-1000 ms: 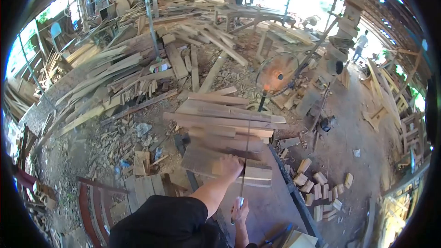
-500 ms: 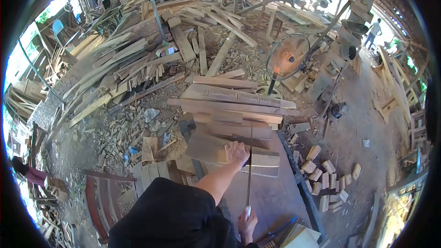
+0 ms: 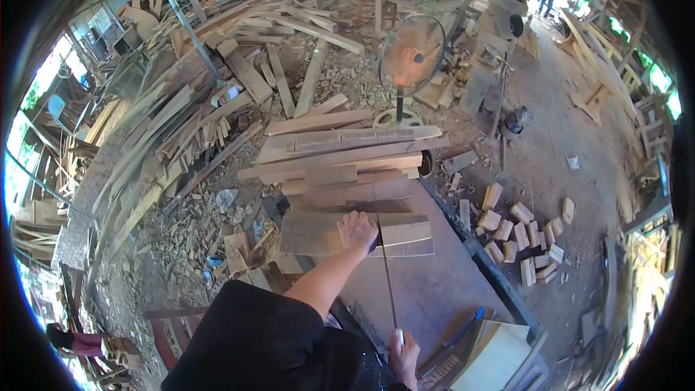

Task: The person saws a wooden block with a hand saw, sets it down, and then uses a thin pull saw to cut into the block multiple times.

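Observation:
My left hand [image 3: 357,230] is bent over a pale wooden block [image 3: 405,229], which lies on a wider brown board [image 3: 308,233], and holds it down. Close beside that hand, the thin blade of a handsaw [image 3: 389,282] crosses the block. My right hand [image 3: 405,356], near the bottom of the view, is wrapped round the saw's light-coloured handle. Where the blade meets the wood, part of it is hidden, so the depth of any cut cannot be made out. Underneath is a brown workbench top [image 3: 441,275].
Planks [image 3: 340,152] are stacked across the bench's far end, with a standing fan [image 3: 413,56] beyond. Several cut blocks [image 3: 523,235] lie on the ground to the right. A blue-handled tool [image 3: 463,326] rests near my right hand. Scrap wood [image 3: 174,108] covers the left ground.
The view has turned, so the bench and fan appear further left. Relative to the block, my right hand and the saw handle have moved back toward me. My left hand stays on the block.

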### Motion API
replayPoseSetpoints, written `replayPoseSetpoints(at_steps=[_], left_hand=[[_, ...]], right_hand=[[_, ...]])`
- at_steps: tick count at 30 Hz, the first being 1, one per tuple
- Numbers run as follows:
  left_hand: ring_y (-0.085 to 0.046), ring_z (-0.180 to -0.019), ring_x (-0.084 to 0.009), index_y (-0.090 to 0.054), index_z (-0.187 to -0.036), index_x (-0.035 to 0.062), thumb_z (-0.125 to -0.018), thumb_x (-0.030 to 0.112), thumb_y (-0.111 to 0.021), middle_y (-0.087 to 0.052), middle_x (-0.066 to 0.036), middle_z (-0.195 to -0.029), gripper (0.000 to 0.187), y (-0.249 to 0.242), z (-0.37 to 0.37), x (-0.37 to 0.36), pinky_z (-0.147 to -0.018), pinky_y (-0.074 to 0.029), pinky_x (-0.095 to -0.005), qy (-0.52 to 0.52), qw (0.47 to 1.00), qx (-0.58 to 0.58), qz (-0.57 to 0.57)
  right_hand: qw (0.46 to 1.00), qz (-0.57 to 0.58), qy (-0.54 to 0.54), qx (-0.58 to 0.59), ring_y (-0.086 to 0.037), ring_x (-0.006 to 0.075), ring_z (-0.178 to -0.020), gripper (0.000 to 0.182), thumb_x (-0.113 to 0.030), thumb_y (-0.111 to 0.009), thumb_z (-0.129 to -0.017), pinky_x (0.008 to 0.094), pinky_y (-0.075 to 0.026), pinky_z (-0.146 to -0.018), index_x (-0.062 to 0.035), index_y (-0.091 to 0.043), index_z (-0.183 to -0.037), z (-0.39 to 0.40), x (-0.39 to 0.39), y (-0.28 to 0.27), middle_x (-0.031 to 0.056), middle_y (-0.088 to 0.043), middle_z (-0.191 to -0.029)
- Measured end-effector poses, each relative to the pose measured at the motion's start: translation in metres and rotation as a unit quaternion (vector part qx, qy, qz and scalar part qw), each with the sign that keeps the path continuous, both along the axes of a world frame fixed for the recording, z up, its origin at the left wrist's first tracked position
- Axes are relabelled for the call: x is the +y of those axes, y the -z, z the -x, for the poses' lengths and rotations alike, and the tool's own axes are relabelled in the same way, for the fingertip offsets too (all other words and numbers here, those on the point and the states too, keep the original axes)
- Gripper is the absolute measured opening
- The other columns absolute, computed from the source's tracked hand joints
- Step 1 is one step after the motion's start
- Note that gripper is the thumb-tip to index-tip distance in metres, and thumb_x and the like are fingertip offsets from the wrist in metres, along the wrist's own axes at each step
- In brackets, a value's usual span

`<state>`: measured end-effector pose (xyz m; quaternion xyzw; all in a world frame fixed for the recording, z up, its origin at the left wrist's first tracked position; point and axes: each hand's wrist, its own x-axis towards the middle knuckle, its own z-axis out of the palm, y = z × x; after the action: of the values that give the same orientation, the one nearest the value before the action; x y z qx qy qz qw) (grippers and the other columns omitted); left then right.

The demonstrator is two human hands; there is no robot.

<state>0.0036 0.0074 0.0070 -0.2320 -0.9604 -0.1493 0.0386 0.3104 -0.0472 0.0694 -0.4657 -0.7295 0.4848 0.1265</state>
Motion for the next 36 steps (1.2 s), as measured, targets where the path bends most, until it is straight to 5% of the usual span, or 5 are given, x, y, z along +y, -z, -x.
replayPoseSetpoints(at_steps=[3,8,12,29,36], left_hand=[[-0.057,-0.097,-0.0268,-0.065,-0.084,0.0094,-0.084,0.029,-0.054,-0.061,-0.009,-0.092,0.022,0.001,0.003,0.0,-0.084,-0.039,-0.0457,0.009,1.0,-0.005,0.027],[-0.057,-0.098,-0.0278,-0.065,-0.09,0.0101,-0.085,0.032,-0.053,-0.061,-0.008,-0.095,0.025,0.025,0.003,0.0,-0.086,-0.04,-0.0491,-0.006,0.999,0.041,0.003],[-0.057,-0.099,-0.0276,-0.065,-0.088,0.0108,-0.085,0.032,-0.053,-0.062,-0.008,-0.096,0.024,0.013,0.007,0.001,-0.083,-0.042,-0.0494,0.012,0.998,0.004,0.056],[-0.059,-0.097,-0.0275,-0.066,-0.087,0.0089,-0.087,0.029,-0.053,-0.063,-0.007,-0.093,0.024,0.009,0.005,0.002,-0.081,-0.044,-0.048,0.025,0.998,0.023,0.057],[-0.061,-0.092,-0.028,-0.066,-0.085,0.009,-0.086,0.028,-0.054,-0.063,-0.007,-0.091,0.022,0.016,0.011,0.005,-0.077,-0.045,-0.048,0.017,0.998,0.044,0.037]], right_hand=[[0.999,0.033,-0.01,-0.01,-0.063,0.024,-0.052,0.043,-0.037,-0.052,-0.096,0.0396,-0.046,-0.052,0.0018,-0.059,-0.078,-0.006,0.0,0.012,0.0159,-0.057,-0.054],[0.999,-0.032,-0.002,0.025,-0.06,0.0397,-0.061,0.043,-0.037,-0.053,-0.096,0.0451,-0.044,-0.057,0.0027,-0.058,-0.08,0.089,0.032,0.022,0.025,-0.057,-0.066],[0.997,0.047,-0.039,-0.042,-0.061,0.0497,-0.079,0.041,-0.037,-0.057,-0.094,0.0496,-0.048,-0.066,0.003,-0.061,-0.087,0.024,0.013,-0.022,0.0289,-0.062,-0.078],[0.988,0.129,-0.031,-0.08,-0.065,0.0468,-0.081,0.043,-0.039,-0.056,-0.093,0.0497,-0.05,-0.07,0.0034,-0.063,-0.094,-0.003,0.018,-0.066,0.0297,-0.064,-0.081],[0.997,0.049,-0.037,-0.036,-0.065,0.0464,-0.079,0.045,-0.04,-0.056,-0.094,0.0485,-0.05,-0.069,0.004,-0.062,-0.092,0.087,0.047,-0.004,0.0279,-0.064,-0.08]])
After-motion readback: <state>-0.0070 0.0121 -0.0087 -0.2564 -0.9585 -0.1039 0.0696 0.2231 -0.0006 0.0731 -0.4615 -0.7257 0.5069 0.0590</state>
